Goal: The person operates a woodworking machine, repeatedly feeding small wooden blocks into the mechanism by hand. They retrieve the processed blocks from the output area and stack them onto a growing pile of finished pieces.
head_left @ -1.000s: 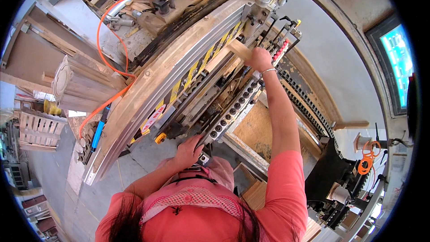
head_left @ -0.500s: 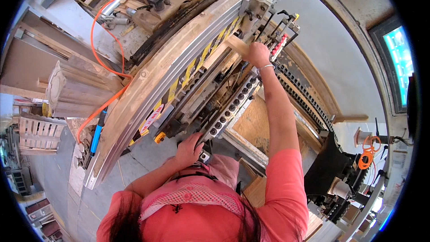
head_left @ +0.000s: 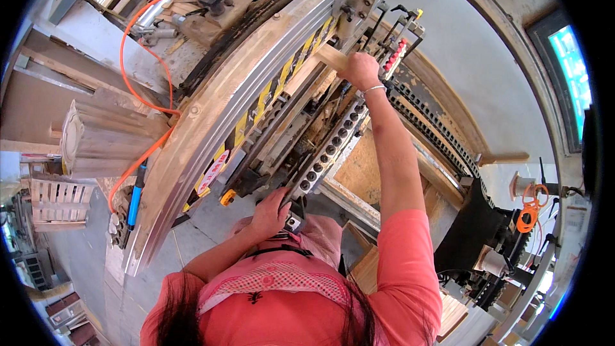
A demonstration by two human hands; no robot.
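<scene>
Overhead, hands (head_left: pixel 360 69) on wooden strip (head_left: pixel 307 70)

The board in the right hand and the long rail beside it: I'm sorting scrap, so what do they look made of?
The board looks like bare, unfinished wood: pale tan, matte, square-cut. The rail looks like metal, probably aluminium: grey, ribbed lengthwise, dusty, with yellow-and-black striped tape. The right hand grips the board's end.

An orange hose (head_left: pixel 154 45) loops left of the yellow-and-black striped rail (head_left: pixel 256 106). Below the rail, the sleeve (head_left: pixel 407 263) is coral pink.
</scene>
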